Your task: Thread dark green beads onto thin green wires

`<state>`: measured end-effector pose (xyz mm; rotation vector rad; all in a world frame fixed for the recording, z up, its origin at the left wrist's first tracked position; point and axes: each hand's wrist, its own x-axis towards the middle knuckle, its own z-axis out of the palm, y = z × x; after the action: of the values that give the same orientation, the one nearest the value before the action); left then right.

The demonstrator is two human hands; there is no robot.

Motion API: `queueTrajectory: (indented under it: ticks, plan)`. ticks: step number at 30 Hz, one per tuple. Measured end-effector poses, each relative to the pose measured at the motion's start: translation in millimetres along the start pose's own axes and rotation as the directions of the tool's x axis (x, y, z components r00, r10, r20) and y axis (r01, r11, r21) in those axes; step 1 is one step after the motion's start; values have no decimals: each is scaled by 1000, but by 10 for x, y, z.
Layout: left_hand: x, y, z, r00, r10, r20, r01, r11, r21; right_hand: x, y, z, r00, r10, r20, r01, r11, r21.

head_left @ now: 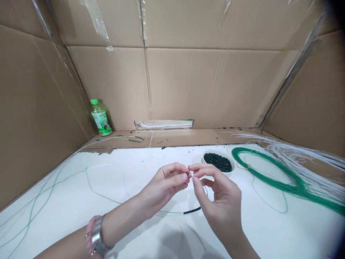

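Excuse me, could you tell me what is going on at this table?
A person's left hand pinches what looks like a small dark bead, and the right hand holds a thin strand beside it. Below them, a short row of dark beads is already strung. A white bowl of loose dark beads sits beyond the right hand, beside a green coil.

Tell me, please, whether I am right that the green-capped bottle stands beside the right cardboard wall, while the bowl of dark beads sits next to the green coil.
Wrong side: the head view shows the green-capped bottle beside the left cardboard wall. The bowl of dark beads is next to the green coil.
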<state>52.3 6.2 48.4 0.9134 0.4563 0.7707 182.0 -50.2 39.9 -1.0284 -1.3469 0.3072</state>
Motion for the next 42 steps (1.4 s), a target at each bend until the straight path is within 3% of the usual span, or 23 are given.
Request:
queueTrajectory:
  ticks: [6,13,30,42]
  plan:
    - [-32,5,44,1000,-10,-1,10,999,-37,-5,-12,13,1000,2,17,-1,1000,-8]
    - [-42,-6,38,1000,-13,-15,13,999,-42,-4,-28,8,996,-91,17,92,994,-64]
    - [14,49,-52,998,44,-41,-33,969,243,33,-24,-22,988,-127,85,140,976,-170]
    - [-7,54,-28,999,19,-47,-9,981,193,50,-63,-25,983,-157,95,173,966,-194]
